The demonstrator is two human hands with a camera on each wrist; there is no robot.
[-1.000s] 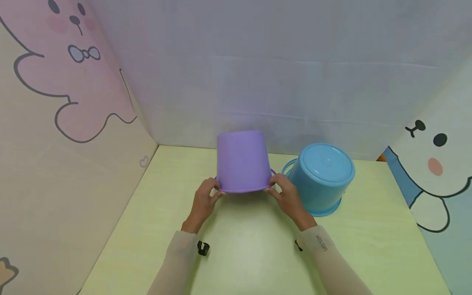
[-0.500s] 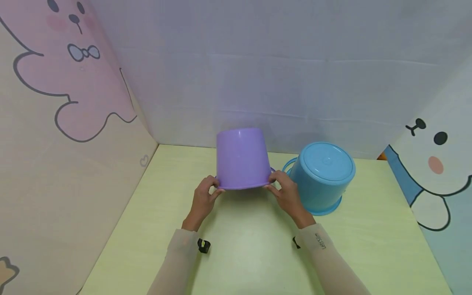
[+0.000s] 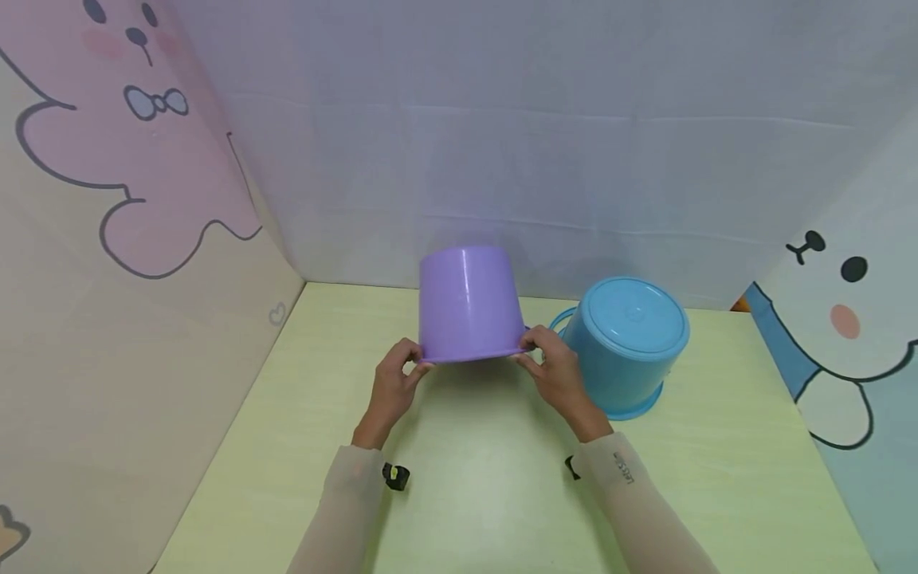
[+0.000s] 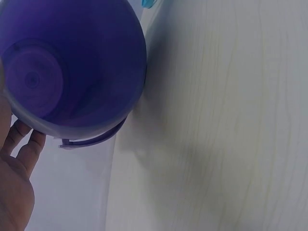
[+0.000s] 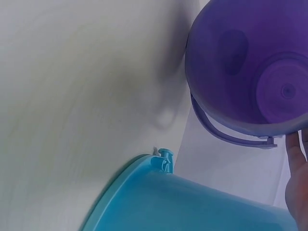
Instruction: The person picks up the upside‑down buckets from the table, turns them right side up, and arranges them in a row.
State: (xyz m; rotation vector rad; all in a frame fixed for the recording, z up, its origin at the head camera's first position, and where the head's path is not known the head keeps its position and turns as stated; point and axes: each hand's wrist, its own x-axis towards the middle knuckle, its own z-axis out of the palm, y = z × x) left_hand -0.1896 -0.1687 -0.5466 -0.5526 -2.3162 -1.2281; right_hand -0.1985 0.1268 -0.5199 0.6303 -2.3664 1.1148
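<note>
A purple bucket (image 3: pixel 469 303) is held tilted near the back wall, its mouth toward me and downward. My left hand (image 3: pixel 394 384) pinches the left side of its rim between thumb and fingers. On the opposite side, my right hand (image 3: pixel 562 376) grips the rim the same way. Both wrist views look into the bucket's hollow inside (image 4: pixel 96 62), where nothing lies. Its purple handle (image 5: pixel 226 137) hangs behind the rim. Just right of my right hand, a light blue bucket (image 3: pixel 631 351) stands upside down on the table, its handle (image 3: pixel 562 319) out to the left.
The pale wood-grain table (image 3: pixel 459 494) meets a plain whitish back wall (image 3: pixel 531 159). A left wall (image 3: pixel 143 359) and a right wall (image 3: pixel 889 430) with cartoon animals close in the sides. The blue bucket stands close to the purple one.
The near rim of the purple bucket has risen a little and moved slightly away from me, both hands moving with it. The blue bucket has stayed in place.
</note>
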